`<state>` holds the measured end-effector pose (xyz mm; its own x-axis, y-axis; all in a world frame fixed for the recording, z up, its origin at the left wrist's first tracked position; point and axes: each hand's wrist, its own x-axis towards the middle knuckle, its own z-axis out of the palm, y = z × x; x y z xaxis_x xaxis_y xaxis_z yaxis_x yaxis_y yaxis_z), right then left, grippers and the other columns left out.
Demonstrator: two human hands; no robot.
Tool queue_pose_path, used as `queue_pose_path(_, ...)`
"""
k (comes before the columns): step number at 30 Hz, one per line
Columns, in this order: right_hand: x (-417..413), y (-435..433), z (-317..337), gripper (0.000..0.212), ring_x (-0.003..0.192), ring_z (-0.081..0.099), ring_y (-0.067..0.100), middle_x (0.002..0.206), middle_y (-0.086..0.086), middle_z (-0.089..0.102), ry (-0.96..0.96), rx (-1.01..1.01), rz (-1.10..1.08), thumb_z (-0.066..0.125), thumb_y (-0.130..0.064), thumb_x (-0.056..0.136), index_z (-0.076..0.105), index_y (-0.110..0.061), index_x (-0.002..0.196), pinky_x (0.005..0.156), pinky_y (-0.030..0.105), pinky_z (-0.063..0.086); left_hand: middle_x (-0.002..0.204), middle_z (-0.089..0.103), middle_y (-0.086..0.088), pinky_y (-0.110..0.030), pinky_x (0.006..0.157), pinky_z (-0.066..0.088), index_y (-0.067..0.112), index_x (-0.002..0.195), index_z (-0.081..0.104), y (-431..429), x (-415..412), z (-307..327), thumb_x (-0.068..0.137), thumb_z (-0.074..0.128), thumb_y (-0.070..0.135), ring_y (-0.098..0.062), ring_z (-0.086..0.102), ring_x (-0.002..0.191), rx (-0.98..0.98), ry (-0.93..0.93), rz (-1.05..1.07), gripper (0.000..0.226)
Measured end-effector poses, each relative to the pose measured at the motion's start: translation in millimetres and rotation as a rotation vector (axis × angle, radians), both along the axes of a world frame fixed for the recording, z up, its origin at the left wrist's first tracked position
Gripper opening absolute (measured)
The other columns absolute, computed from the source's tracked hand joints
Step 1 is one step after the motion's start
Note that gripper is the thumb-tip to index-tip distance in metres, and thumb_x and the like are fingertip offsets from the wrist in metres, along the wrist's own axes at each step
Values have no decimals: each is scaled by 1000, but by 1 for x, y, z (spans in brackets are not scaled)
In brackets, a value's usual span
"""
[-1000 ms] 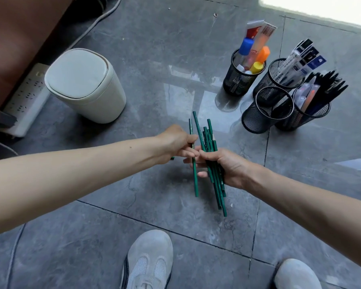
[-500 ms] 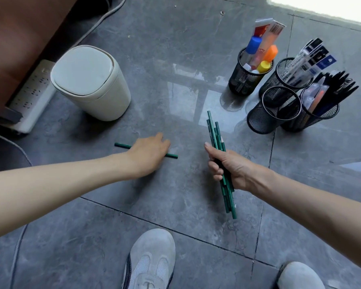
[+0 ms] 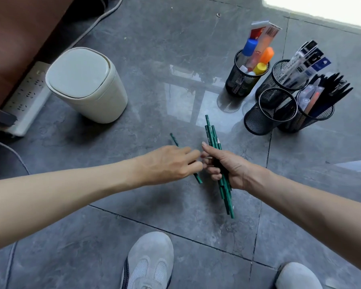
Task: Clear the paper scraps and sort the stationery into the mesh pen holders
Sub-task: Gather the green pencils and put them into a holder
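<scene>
Four round black wire-mesh pen holders point(image 3: 236, 82) cluster at upper right. One holds glue sticks point(image 3: 251, 46) with blue, orange and yellow caps, one boxed pens point(image 3: 304, 59), one black pens point(image 3: 333, 85); the nearest holder point(image 3: 258, 124) shows only bare mesh. At centre the right hand point(image 3: 231, 170) clenches a bundle of green pencils point(image 3: 212, 136). Just beside it, the left hand point(image 3: 169, 163) curls its fingers round a single green pencil point(image 3: 198, 178) above the glossy grey tile floor point(image 3: 154, 69).

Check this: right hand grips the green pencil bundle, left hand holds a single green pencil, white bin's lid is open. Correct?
Not quite. The head view shows the white bin with its lid closed, not open. The rest stands: the right hand grips the green pencil bundle, and the left hand holds a single green pencil.
</scene>
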<state>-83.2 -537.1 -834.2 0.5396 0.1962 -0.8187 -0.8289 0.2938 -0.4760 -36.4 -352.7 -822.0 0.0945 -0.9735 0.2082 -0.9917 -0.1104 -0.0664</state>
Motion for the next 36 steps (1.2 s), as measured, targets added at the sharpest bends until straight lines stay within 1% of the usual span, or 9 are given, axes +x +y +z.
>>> queue_pose_path(4,-1,3,4,38,42,42,9,53,-2,47,31,67,12,75,-50,61,59,-15,65,37,17,33,72,55,-7,-28,59,38,8,76,57,-23,-5,12,98,38,7,-19,50,61,-139,10,-136,29)
queue_pose_path(7,-1,7,1,41,69,51,19,72,5,54,38,113,40,88,-45,50,72,-13,71,65,27,41,71,55,-5,-28,63,38,7,75,64,-31,-9,11,88,59,4,-19,51,62,-132,-17,-179,14)
queue_pose_path(12,3,8,0,29,77,60,23,79,12,62,-20,-23,-30,69,-24,81,67,-1,97,76,34,54,78,58,-9,-30,62,45,2,90,65,-29,-6,10,84,53,-4,-20,51,68,-177,60,-118,15)
queue_pose_path(15,8,6,5,21,52,56,15,60,7,58,-69,-44,-24,63,-23,88,57,-6,77,48,21,48,88,54,-6,-35,54,50,11,103,49,-26,1,7,87,51,12,-21,53,68,-253,413,286,16)
queue_pose_path(19,15,4,12,21,37,42,10,47,2,51,-187,-94,62,60,-25,91,57,-5,84,40,20,38,119,51,-1,-36,94,46,13,143,23,-37,31,15,93,54,33,-15,54,103,-176,1310,998,62)
queue_pose_path(21,18,7,13,17,36,37,10,44,0,47,-248,-143,101,63,-21,89,57,-5,88,40,20,34,131,54,-8,-38,102,42,16,149,11,-48,45,22,93,56,37,-19,54,116,-249,1745,1044,75)
queue_pose_path(23,23,11,15,12,37,37,11,44,0,46,-292,-172,99,65,-16,87,57,-7,87,42,21,33,128,57,-14,-36,100,45,18,149,9,-58,51,29,93,58,25,-22,58,115,-425,1872,989,74)
queue_pose_path(27,36,11,22,13,42,43,12,47,2,49,-423,-266,60,66,-13,85,60,-6,76,46,22,38,106,62,-17,-35,92,52,40,145,9,-72,54,45,93,53,9,-17,68,96,-607,1561,774,75)
queue_pose_path(36,50,5,30,41,37,43,-2,36,-11,47,-673,-516,-86,54,7,85,46,-13,51,42,9,32,105,61,-9,-26,92,51,5,121,44,-77,42,62,90,46,-4,-9,64,102,-673,1025,459,33)
